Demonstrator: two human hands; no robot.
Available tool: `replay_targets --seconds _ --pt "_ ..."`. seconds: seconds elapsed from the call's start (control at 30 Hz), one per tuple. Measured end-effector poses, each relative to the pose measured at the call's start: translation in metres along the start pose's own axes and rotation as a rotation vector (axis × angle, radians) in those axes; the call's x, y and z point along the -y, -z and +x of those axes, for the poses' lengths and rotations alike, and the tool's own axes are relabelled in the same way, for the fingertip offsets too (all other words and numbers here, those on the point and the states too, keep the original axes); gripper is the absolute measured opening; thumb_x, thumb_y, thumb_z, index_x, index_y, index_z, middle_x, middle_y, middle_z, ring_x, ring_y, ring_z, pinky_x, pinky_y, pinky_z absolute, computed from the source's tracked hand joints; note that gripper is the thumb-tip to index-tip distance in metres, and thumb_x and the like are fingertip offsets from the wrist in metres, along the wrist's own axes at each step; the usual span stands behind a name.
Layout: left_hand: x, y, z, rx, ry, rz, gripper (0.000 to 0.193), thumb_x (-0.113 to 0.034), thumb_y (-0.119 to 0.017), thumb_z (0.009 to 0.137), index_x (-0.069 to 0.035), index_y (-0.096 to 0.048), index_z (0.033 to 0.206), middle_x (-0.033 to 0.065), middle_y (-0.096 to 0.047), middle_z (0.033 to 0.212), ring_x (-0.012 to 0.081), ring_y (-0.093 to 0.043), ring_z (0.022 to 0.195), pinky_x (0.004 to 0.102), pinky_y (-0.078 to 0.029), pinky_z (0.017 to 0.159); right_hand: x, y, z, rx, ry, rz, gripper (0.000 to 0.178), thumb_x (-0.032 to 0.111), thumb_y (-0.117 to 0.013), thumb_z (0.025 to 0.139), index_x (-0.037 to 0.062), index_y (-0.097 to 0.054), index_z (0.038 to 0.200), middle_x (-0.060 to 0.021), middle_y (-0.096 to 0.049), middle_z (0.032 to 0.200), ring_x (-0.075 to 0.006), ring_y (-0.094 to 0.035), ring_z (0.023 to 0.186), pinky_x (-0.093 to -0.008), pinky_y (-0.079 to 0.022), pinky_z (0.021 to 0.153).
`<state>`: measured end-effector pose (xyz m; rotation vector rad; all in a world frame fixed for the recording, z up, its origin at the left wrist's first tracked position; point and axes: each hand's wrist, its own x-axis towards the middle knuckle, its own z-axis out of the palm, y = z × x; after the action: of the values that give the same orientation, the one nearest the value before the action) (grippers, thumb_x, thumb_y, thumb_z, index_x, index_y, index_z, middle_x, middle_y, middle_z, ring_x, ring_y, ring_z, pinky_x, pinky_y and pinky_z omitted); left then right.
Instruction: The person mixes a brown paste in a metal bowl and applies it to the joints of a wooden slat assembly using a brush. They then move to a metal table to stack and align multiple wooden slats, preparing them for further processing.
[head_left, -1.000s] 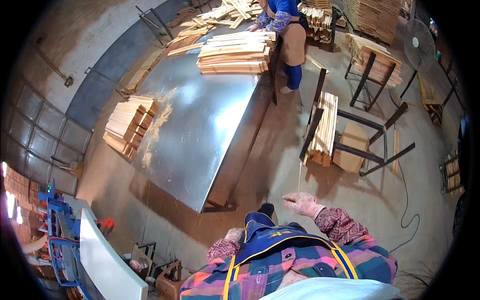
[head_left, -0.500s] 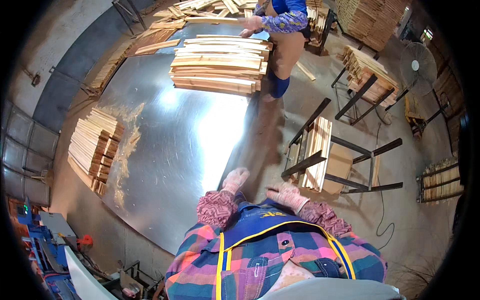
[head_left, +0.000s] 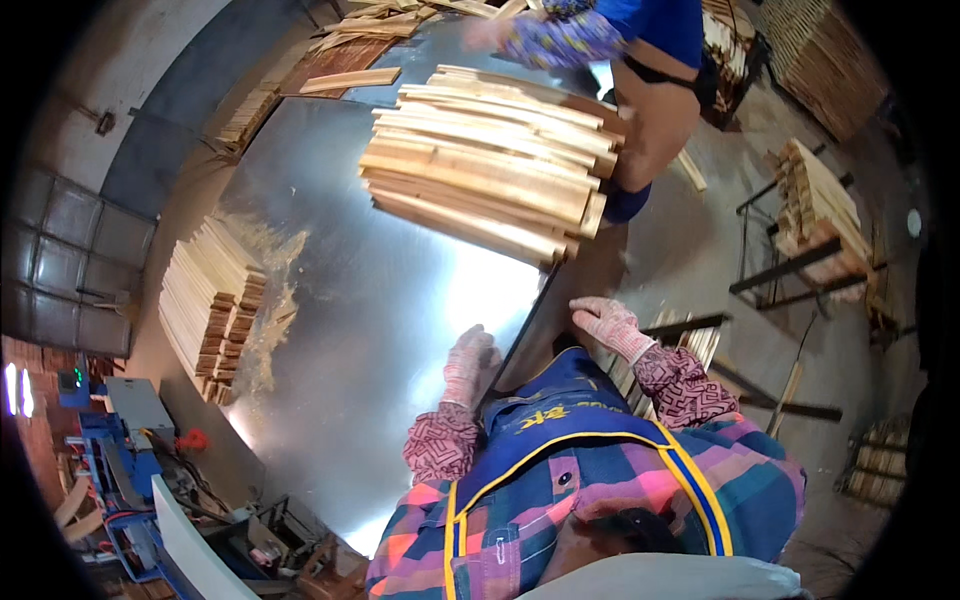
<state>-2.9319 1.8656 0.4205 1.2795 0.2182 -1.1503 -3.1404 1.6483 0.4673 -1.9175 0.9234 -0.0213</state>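
My left hand [head_left: 470,362], in a pale knit glove, is over the shiny metal tabletop [head_left: 350,300] close to its right edge. It holds nothing, and its fingers are loosely extended. To the right, past that edge, my right hand [head_left: 607,322] in a matching glove is also free, its thumb and fingers apart. Ahead of both hands lies a wide pile of wooden strips [head_left: 480,160], stacked side by side on the tabletop. Neither hand touches the pile.
A co-worker [head_left: 650,120] in blue stands at the pile's far right. Another stack of strips [head_left: 210,300] sits at the table's left edge beside sawdust [head_left: 278,330]. Loose boards [head_left: 365,35] lie at the back. A metal rack [head_left: 800,262] with wood stands right; blue machinery [head_left: 120,480] is lower left.
I have come closer to the wood pile, which looks larger. My right hand has moved forward with its fingers extended. The co-worker's arm has swung over the pile's far side.
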Motion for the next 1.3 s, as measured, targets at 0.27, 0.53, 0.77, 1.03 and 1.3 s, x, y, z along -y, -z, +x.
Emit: replay_targets --seconds 0.27,0.53,0.77,1.03,1.3 --pt "-0.081 -0.129 0.097 -0.244 -0.340 0.114 0.062 -0.020 -0.066 0.090 -0.001 -0.041 0.143 0.0092 -0.055 0.129 0.0163 -0.056 0.108 0.0275 -0.050 0.085 -0.031 0.165 0.155 -0.346 0.006 0.033 0.036 0.029 -0.066 0.091 0.0113 -0.067 0.122 -0.0105 -0.068 0.121 -0.0260 -0.062 0.115 -0.0342 -0.046 0.101" --pt "-0.103 -0.173 0.153 -0.383 -0.157 -0.023 0.030 -0.031 -0.068 0.087 -0.011 -0.057 0.106 0.0073 -0.055 0.100 0.0216 -0.054 0.092 0.0449 -0.050 0.079 -0.097 0.207 0.255 -0.418 -0.158 -0.414 0.047 0.046 -0.056 0.094 0.0247 -0.056 0.136 -0.0140 -0.059 0.134 -0.0342 -0.057 0.122 -0.0449 -0.043 0.102" --pt "-0.086 -0.180 0.169 -0.448 -0.139 -0.230 0.054 -0.033 -0.068 0.088 -0.012 -0.050 0.135 0.0079 -0.050 0.135 0.0271 -0.044 0.124 0.0521 -0.035 0.105 -0.106 0.238 0.324 -0.448 -0.226 0.417 0.069 0.058 -0.046 0.095 0.0079 -0.046 0.142 -0.0084 -0.048 0.146 -0.0290 -0.044 0.133 -0.0416 -0.033 0.113" --pt "-0.090 -0.169 0.174 -0.470 -0.181 -0.706 0.064 -0.038 -0.071 0.088 -0.003 -0.052 0.138 0.0146 -0.052 0.140 0.0276 -0.049 0.123 0.0383 -0.036 0.108 0.056 0.239 0.354 0.417 0.085 -0.578 0.083 0.071 -0.050 0.085 0.0038 -0.058 0.132 -0.0200 -0.057 0.134 -0.0333 -0.053 0.126 -0.0387 -0.038 0.107" --pt "-0.119 -0.203 0.148 -0.491 -0.228 -0.553 0.060 -0.032 -0.075 0.086 -0.004 -0.054 0.134 0.0133 -0.060 0.129 0.0281 -0.057 0.117 0.0408 -0.048 0.099 0.081 0.195 0.375 0.444 0.057 -0.552 0.100 0.071 -0.057 0.081 -0.0026 -0.038 0.146 -0.0248 -0.042 0.148 -0.0354 -0.038 0.139 -0.0405 -0.029 0.116"
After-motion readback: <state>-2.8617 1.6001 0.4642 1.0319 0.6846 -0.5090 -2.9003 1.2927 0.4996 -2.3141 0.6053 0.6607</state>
